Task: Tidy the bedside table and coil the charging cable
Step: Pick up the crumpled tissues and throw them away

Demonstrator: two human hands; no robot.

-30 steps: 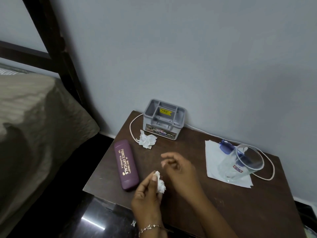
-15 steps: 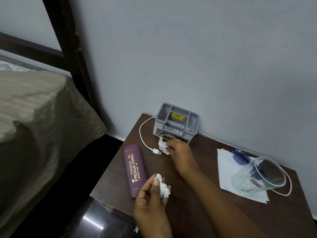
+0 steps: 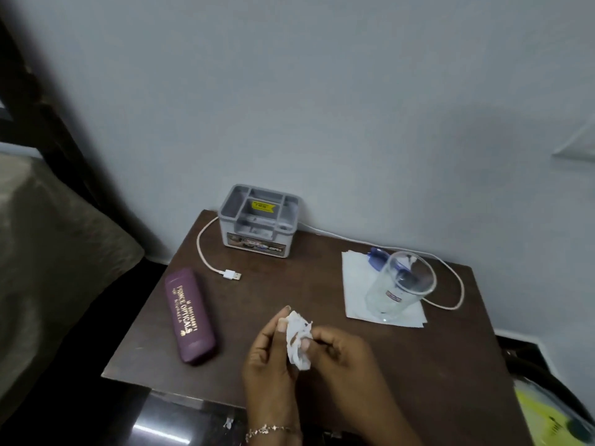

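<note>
Over the front of the dark wooden bedside table (image 3: 402, 365), my left hand (image 3: 267, 352) and my right hand (image 3: 338, 349) meet and both pinch crumpled white tissue (image 3: 297, 339). A white charging cable (image 3: 206, 252) loops from behind the grey organiser box (image 3: 257, 220); its USB plug (image 3: 232, 275) lies bare on the table. The cable runs along the wall and curves round the right side of a clear glass (image 3: 399, 284). A purple spectacle case (image 3: 190, 313) lies at the left.
The glass stands on a white paper (image 3: 354, 284) with a blue object (image 3: 375, 255) behind it. A bed (image 3: 48, 252) and its dark post lie to the left. A yellow-green item (image 3: 547, 416) sits low at the right. The floor below is dark and glossy.
My right hand reached to the tissue by the USB plug, picked it up and brought it back to my left hand. The plug now lies uncovered.
</note>
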